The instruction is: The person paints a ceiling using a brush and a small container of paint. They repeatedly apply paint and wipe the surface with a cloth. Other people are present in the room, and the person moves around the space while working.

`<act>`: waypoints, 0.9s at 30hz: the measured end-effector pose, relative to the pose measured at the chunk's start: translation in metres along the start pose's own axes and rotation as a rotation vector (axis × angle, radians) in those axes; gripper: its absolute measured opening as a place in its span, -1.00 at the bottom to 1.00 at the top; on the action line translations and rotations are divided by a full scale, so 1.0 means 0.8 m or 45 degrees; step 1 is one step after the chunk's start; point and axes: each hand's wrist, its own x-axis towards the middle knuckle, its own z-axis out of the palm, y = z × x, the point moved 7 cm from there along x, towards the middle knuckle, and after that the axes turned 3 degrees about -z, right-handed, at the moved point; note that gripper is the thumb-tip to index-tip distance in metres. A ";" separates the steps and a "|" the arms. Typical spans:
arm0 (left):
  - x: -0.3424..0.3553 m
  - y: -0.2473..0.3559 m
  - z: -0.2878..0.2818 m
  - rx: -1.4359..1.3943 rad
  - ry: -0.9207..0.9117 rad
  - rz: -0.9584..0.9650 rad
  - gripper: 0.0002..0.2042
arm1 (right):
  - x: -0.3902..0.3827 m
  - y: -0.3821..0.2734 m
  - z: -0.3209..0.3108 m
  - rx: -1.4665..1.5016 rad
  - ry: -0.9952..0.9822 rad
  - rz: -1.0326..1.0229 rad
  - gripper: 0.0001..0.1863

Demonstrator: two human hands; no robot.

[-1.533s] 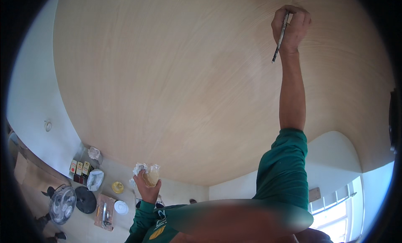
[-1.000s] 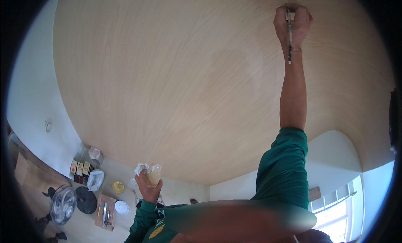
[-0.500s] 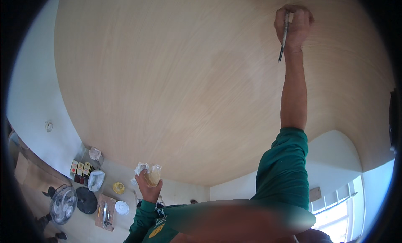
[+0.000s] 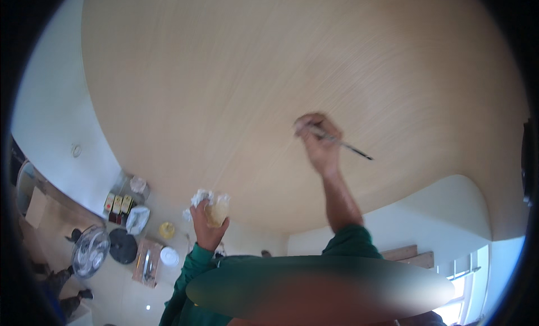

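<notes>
My right hand [image 4: 324,143] is closed on a slim paintbrush [image 4: 353,150]. Its dark handle end points to the lower right, while the bristle end is hidden by my fingers and blur. Behind this hand spreads a large, light wood-grained panel [image 4: 224,90]; I cannot tell whether hand or brush touches it. Lower down, my left hand [image 4: 208,230] grips a clear cup [image 4: 218,212] with something pale yellow in it. Crumpled white material [image 4: 201,197], perhaps paper or plastic, sits at the same hand beside the cup.
On the floor at lower left are a fan [image 4: 91,250], a round dark base [image 4: 123,246], several small cans [image 4: 118,203], a white-lined container [image 4: 137,220], a yellow tub [image 4: 166,230], a white lid [image 4: 169,256] and a board with tools [image 4: 147,263]. Another person's legs [image 4: 66,292] show nearby.
My right hand has come down and left from the panel's upper right, and the brush has swung from near upright to slanting. My left hand still grips the cup.
</notes>
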 end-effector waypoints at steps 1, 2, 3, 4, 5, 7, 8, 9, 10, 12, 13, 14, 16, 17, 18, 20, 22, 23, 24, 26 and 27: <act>0.002 0.007 -0.003 -0.015 -0.016 -0.009 -0.20 | -0.039 0.020 0.026 0.257 -0.048 0.241 -0.84; 0.005 0.011 -0.005 -0.062 -0.028 -0.074 -0.20 | -0.070 0.030 0.046 0.417 -0.081 0.329 -0.82; 0.008 0.023 -0.009 -0.014 -0.027 0.000 -0.19 | -0.102 0.037 0.066 0.587 -0.122 0.429 -0.81; 0.009 0.033 -0.013 0.033 -0.036 0.029 -0.18 | -0.135 0.041 0.087 0.763 -0.168 0.550 -0.79; 0.010 0.039 -0.016 0.079 -0.044 0.057 -0.16 | -0.161 0.043 0.097 0.724 -0.203 0.570 -0.81; 0.009 0.053 -0.022 0.173 -0.051 0.099 -0.17 | -0.199 0.047 0.107 0.653 -0.296 0.640 -0.83; 0.008 0.050 -0.021 0.118 -0.090 0.020 -0.21 | -0.216 0.051 0.110 0.645 -0.322 0.684 -0.83; 0.009 0.054 -0.022 0.094 -0.095 0.030 -0.24 | -0.228 0.053 0.110 0.637 -0.339 0.721 -0.82; 0.009 0.058 -0.023 0.064 -0.088 0.063 -0.26 | -0.236 0.052 0.113 0.577 -0.365 0.688 -0.84; 0.006 0.063 -0.021 0.127 -0.146 0.079 -0.28 | -0.250 0.049 0.112 0.451 -0.386 0.629 -0.86; 0.006 0.064 -0.019 0.145 -0.169 0.108 -0.30 | -0.256 0.050 0.116 0.472 -0.380 0.637 -0.87; 0.004 0.066 -0.017 0.135 -0.206 0.102 -0.30 | -0.259 0.049 0.117 0.498 -0.374 0.643 -0.87; -0.003 0.067 -0.011 0.109 -0.256 0.100 -0.30 | -0.266 0.049 0.121 0.514 -0.388 0.655 -0.86; -0.006 0.067 -0.008 0.118 -0.267 0.099 -0.30 | -0.270 0.051 0.124 0.504 -0.405 0.677 -0.85; -0.009 0.069 -0.003 0.126 -0.273 0.102 -0.29 | -0.273 0.053 0.125 0.499 -0.400 0.683 -0.84; -0.014 0.069 0.007 0.139 -0.291 0.093 -0.28 | -0.273 0.052 0.124 0.420 -0.404 0.585 -0.82; -0.022 0.069 0.016 0.143 -0.325 0.038 -0.27 | -0.274 0.047 0.122 0.262 -0.465 0.416 -0.81; -0.025 0.074 0.018 0.127 -0.326 0.065 -0.30 | -0.276 0.049 0.120 0.245 -0.483 0.413 -0.81; -0.028 0.076 0.020 0.114 -0.334 0.077 -0.33 | -0.281 0.052 0.121 0.221 -0.534 0.437 -0.82; -0.031 0.080 0.022 0.106 -0.335 0.082 -0.37 | -0.288 0.058 0.124 0.203 -0.612 0.495 -0.83; -0.028 0.075 0.019 0.109 -0.328 0.076 -0.37 | -0.291 0.062 0.132 0.208 -0.637 0.528 -0.83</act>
